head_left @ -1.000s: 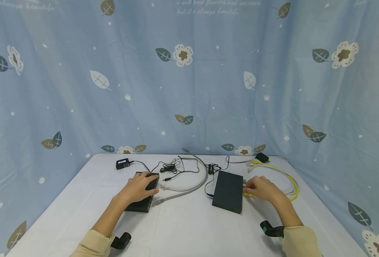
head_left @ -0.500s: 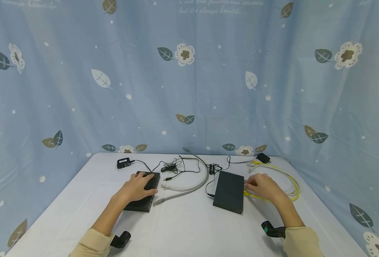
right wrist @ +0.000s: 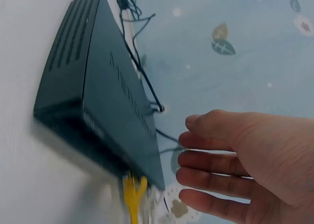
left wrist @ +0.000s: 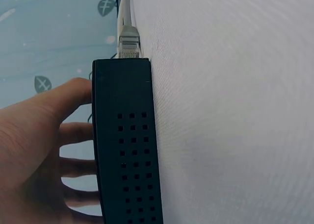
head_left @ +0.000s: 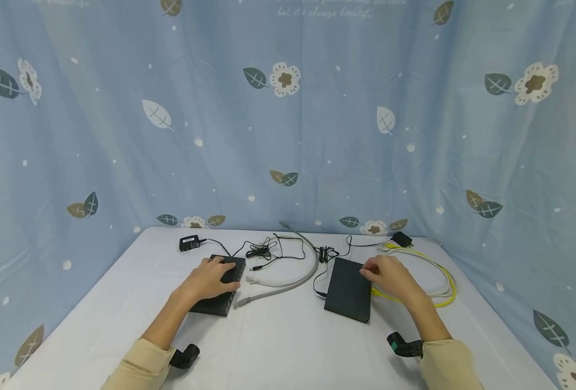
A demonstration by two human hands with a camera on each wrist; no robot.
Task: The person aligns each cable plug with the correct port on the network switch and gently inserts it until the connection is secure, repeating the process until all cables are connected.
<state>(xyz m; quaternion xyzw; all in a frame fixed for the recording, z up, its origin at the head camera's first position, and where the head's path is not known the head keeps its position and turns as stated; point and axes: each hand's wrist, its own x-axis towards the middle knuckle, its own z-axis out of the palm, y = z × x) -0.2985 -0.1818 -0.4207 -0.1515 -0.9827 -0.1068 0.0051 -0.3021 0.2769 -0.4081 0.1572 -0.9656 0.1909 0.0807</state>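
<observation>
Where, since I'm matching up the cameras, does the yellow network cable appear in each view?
Head: right side, the yellow network cable loops beside the right-hand network switch.
Left wrist: not in it.
Right wrist: bottom, left of centre, its plug at that switch's edge.
Shared landmark: the leaf-print curtain, in all three views.

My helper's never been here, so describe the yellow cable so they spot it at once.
On the white table, find the right-hand black box by the right hand. The yellow cable is plugged into its right edge and loops away; its colour sets it apart from the pale cable beside it.
</observation>
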